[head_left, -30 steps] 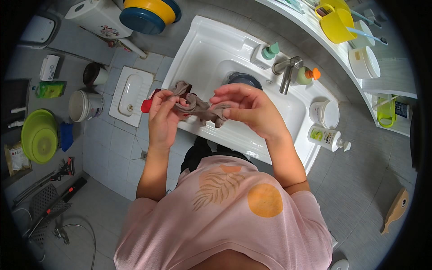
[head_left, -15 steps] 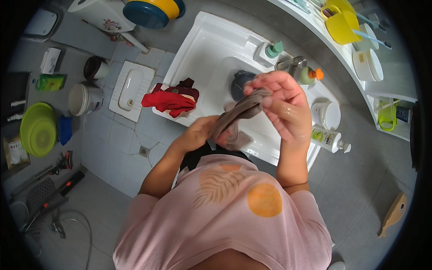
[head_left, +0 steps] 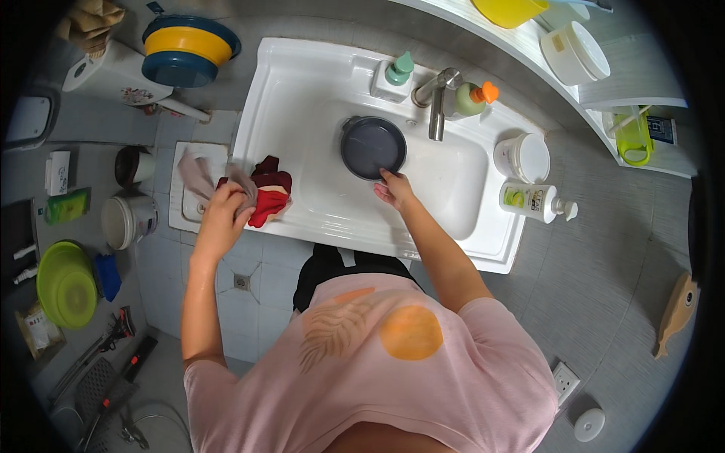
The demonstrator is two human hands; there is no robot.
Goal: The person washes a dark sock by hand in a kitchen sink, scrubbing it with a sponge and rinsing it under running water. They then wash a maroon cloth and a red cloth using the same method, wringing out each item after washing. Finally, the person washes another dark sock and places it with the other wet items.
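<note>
My left hand is closed on a thin, limp grey-brown cloth, part of which hangs out past the sink's left edge. Right beside it, a bundle of red and dark red cloth lies on the left rim of the white sink. In the bowl sits a round dark grey basin. My right hand pinches the near rim of this basin, thumb on top. Whether the basin holds water is hard to make out.
Behind the sink stand a green-topped pump bottle, a metal faucet and an orange-topped bottle. To the right are a white tub and a white pump bottle. A squat toilet lies at left.
My hands have parted. The left carried the grey-brown cloth leftward to the red bundle; the right let go of the cloth and took hold of the basin. The view has shifted.
</note>
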